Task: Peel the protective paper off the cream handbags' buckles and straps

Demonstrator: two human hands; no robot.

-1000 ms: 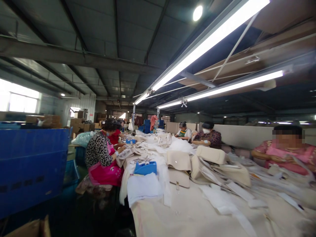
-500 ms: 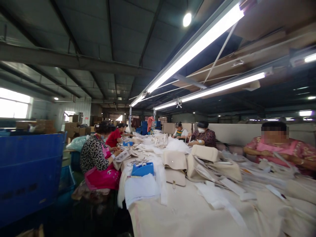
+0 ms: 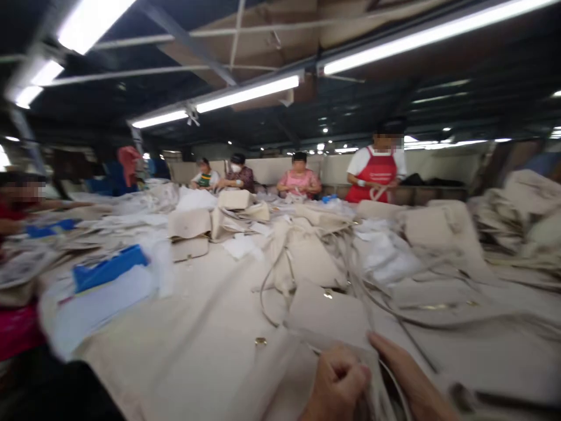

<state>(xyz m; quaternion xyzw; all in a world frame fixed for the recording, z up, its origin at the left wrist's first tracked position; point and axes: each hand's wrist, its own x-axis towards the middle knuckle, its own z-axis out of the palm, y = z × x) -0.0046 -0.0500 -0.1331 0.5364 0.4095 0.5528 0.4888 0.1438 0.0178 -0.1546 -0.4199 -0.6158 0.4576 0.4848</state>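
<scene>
Low in the view, my left hand (image 3: 339, 380) is closed in a fist at the edge of a beige bag (image 3: 289, 371); blur hides exactly what part is pinched. Beside it, my right hand (image 3: 409, 374) lies along the other side of the bag, with the visible finger straight and the rest hidden. A pale strap runs between the two hands. Just beyond them lies a beige flap bag (image 3: 326, 310) with a small gold clasp (image 3: 328, 294). Another gold clasp (image 3: 260, 341) shows left of my hands.
More beige bags (image 3: 307, 251) with thin straps are heaped across the cloth-covered table (image 3: 175, 351). White wrapping (image 3: 385, 248) lies among them. A blue tray (image 3: 109, 268) stands to the left. Several co-workers sit around the table; a person in a red apron (image 3: 380, 172) stands at the far side.
The head view has swung to the right and down. Both of my hands and the bag at them have come into view, along with the person in the red apron.
</scene>
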